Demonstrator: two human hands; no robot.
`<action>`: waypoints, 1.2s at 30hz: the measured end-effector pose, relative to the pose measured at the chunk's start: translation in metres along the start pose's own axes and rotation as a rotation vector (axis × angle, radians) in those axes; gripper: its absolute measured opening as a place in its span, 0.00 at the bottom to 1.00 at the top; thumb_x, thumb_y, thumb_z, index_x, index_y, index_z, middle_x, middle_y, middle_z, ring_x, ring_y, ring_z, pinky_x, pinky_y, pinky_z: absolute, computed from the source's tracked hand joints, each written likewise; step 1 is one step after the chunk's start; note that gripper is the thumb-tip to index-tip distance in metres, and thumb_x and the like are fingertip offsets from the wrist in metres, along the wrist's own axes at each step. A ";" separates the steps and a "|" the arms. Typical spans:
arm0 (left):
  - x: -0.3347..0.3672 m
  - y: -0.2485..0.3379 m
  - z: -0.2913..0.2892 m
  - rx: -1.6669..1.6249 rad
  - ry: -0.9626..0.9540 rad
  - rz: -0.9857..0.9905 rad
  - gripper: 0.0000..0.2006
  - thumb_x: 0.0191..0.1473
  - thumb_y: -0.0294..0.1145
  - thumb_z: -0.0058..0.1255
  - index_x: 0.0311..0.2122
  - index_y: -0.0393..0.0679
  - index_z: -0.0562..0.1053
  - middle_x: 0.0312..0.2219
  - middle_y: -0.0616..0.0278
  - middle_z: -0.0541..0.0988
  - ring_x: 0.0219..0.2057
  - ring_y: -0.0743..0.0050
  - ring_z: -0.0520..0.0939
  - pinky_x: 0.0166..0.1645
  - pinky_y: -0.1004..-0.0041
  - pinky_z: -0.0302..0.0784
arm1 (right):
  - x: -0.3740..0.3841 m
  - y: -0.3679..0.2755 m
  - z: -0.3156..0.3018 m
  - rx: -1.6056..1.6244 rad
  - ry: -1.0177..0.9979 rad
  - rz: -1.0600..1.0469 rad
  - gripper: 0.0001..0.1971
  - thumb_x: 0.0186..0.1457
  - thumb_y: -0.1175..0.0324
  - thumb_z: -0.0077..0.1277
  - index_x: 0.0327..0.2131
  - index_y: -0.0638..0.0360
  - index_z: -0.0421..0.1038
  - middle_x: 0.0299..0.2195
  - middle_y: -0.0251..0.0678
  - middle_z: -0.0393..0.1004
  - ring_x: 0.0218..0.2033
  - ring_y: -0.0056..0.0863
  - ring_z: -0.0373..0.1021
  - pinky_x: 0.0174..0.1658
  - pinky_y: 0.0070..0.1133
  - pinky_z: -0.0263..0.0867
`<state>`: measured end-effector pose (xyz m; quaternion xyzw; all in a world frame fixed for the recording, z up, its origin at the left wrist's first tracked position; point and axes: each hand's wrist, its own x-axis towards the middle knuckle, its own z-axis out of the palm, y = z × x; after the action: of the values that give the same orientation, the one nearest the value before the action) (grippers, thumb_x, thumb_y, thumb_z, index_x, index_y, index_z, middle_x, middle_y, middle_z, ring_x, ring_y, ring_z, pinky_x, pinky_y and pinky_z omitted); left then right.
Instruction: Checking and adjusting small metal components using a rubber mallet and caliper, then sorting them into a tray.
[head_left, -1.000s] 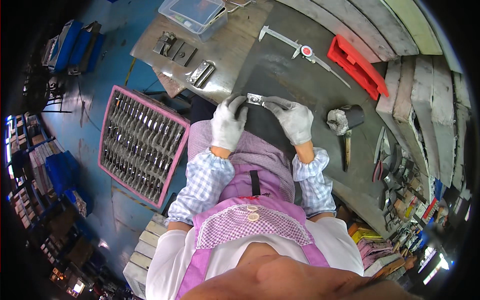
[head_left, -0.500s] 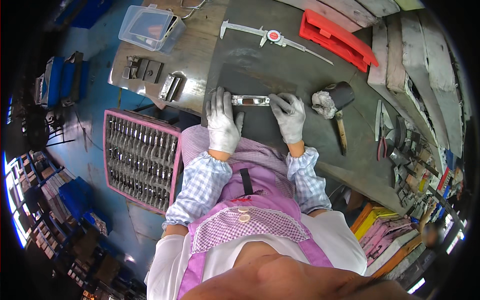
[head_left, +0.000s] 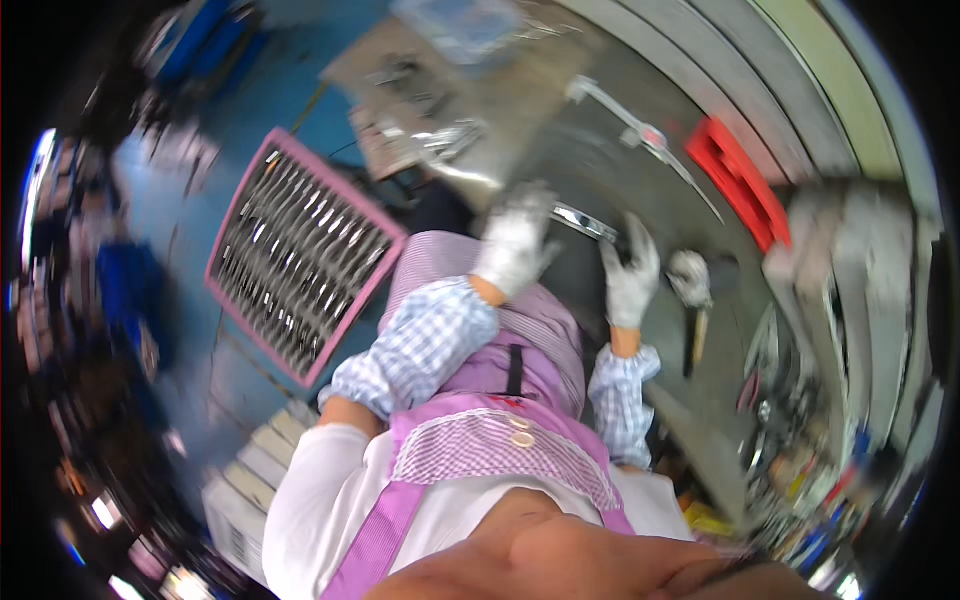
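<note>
Facing each other over the bench (head_left: pixel 590 165), the left hand (head_left: pixel 515 240) and right hand (head_left: pixel 632 272) are at opposite ends of a shiny bar (head_left: pixel 585 221); blur hides whether either grips it. Light, gloved contact on slick metal could let it slip. No writing is legible.

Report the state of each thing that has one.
Left white-gloved hand: open, fingers extended
Right white-gloved hand: grip unclear
Shiny metal bar: between the hands
Pink-rimmed rectangular tray: filled with metal pieces
Silver metal caliper: lying, opening blurred
Dark-headed, wooden-handled mallet: lying down
Red plastic case: closure unclear
Transparent plastic box: lid too blurred
</note>
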<state>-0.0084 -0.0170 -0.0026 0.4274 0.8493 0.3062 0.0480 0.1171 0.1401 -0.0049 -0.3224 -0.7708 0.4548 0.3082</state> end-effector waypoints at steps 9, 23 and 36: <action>-0.097 -0.064 -0.066 -0.584 0.066 -0.208 0.16 0.60 0.30 0.54 0.53 0.39 0.76 0.41 0.45 0.83 0.43 0.48 0.84 0.49 0.59 0.79 | -0.041 -0.074 0.058 0.029 -0.511 -0.009 0.12 0.57 0.81 0.54 0.45 0.65 0.80 0.42 0.39 0.82 0.44 0.25 0.77 0.51 0.23 0.71; -0.224 -0.378 0.021 -0.107 0.052 -0.870 0.17 0.54 0.28 0.55 0.50 0.50 0.80 0.41 0.47 0.83 0.45 0.47 0.83 0.50 0.57 0.80 | -0.041 -0.032 0.079 -0.360 -0.217 -0.219 0.17 0.56 0.79 0.48 0.45 0.56 0.82 0.42 0.39 0.80 0.43 0.35 0.77 0.50 0.28 0.71; -0.195 -0.370 -0.033 0.302 -0.305 -0.877 0.13 0.49 0.33 0.59 0.41 0.44 0.82 0.41 0.48 0.84 0.44 0.45 0.85 0.48 0.54 0.81 | -0.041 -0.045 0.071 -0.481 -0.178 -0.205 0.16 0.53 0.75 0.52 0.44 0.47 0.82 0.43 0.39 0.80 0.45 0.42 0.77 0.49 0.30 0.73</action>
<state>-0.1548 -0.3460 -0.2186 0.0715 0.9675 0.0642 0.2339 0.0772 0.0560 0.0000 -0.2655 -0.9093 0.2518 0.1983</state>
